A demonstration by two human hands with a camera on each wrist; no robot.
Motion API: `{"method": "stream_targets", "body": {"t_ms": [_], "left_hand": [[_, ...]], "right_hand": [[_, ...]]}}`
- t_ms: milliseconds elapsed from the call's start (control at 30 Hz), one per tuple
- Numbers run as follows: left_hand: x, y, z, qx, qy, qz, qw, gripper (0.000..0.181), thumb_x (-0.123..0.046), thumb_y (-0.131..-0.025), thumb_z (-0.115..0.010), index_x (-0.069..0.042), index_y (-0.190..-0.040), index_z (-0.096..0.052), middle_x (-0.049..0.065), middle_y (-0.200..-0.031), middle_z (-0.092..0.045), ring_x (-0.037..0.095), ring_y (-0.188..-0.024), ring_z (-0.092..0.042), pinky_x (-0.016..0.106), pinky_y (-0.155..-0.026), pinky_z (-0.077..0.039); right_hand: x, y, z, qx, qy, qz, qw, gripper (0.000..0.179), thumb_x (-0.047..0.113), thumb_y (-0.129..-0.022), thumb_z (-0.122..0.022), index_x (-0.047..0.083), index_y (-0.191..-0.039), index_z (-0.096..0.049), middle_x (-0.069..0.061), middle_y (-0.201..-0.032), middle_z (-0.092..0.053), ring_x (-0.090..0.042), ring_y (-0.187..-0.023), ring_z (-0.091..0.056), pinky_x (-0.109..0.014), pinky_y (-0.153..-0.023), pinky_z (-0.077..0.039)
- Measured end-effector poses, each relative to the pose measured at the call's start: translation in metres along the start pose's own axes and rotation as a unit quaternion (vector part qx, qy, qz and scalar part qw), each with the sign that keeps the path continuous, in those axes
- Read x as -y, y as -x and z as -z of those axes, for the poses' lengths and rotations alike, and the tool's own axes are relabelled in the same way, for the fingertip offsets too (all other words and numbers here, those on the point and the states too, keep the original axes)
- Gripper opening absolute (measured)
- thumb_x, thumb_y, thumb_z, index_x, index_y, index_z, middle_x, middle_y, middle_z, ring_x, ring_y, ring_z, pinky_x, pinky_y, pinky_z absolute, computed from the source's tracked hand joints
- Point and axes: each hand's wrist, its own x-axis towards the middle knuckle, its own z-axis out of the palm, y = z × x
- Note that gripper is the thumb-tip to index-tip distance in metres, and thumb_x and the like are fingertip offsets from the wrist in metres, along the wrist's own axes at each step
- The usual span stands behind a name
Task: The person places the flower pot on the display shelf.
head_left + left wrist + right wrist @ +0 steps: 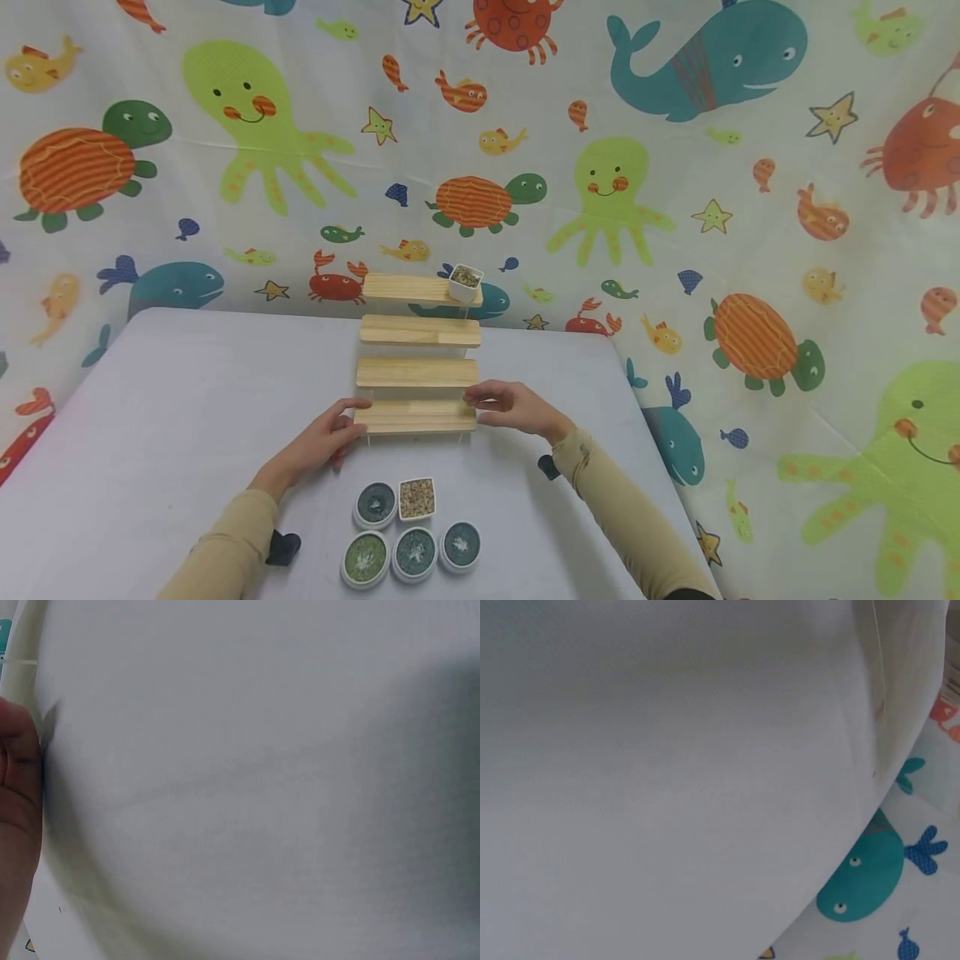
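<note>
A tiered wooden shelf (417,372), made of several pale boards one behind another on clear supports, stands on the white table. My left hand (324,435) holds the left end of its lowest board, index finger along the upper edge and thumb lower down. At the opposite end of that board, my right hand (517,408) grips with bent fingers near the back corner. On the top board sits a small white square pot (466,283) with speckled filling. The left wrist view catches part of the left hand (19,772) at its edge; the right wrist view shows no hand.
In front of the shelf stand a square white pot of pebbles (417,498), a round pot with a green top (366,558), and several round white pots with dark grey-green tops (415,553). A sea-animal curtain (300,250) hangs behind the white-covered table (187,400).
</note>
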Motion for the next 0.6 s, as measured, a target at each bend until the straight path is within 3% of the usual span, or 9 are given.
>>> {"method": "stream_targets", "body": {"t_ms": [167,333,600], "left_hand": [[0.000,-0.001,0.000,0.001,-0.001,0.003,1.0000,0.051,-0.027,-0.099,-0.059,-0.010,-0.142,-0.039,0.004,-0.070,-0.043,0.014,-0.053,-0.043,0.031,-0.048,-0.046],[-0.001,-0.001,0.000,-0.001,-0.003,0.004,1.0000,0.051,-0.027,-0.099,-0.059,-0.010,-0.142,-0.038,0.004,-0.071,-0.044,0.014,-0.054,-0.043,0.032,-0.048,-0.047],[0.000,-0.001,0.000,0.000,0.002,-0.001,1.0000,0.051,-0.027,-0.100,-0.058,-0.009,-0.143,-0.038,0.004,-0.070,-0.043,0.014,-0.054,-0.043,0.032,-0.048,-0.047]], "right_hand": [[-0.026,-0.002,-0.013,0.033,0.023,0.031,0.9987,0.049,-0.006,-0.090,-0.064,-0.008,-0.136,-0.048,-0.023,-0.136,-0.053,-0.034,-0.127,-0.052,-0.041,-0.107,-0.038],[-0.030,-0.002,-0.025,0.059,0.029,0.040,0.9971,0.049,0.002,-0.089,-0.069,-0.002,-0.135,-0.052,-0.016,-0.134,-0.056,-0.021,-0.125,-0.055,-0.031,-0.105,-0.040],[-0.033,-0.003,-0.038,0.091,0.033,0.046,0.9942,0.053,0.009,-0.088,-0.072,-0.006,-0.134,-0.051,-0.022,-0.132,-0.055,-0.016,-0.123,-0.054,-0.029,-0.104,-0.040]]}}
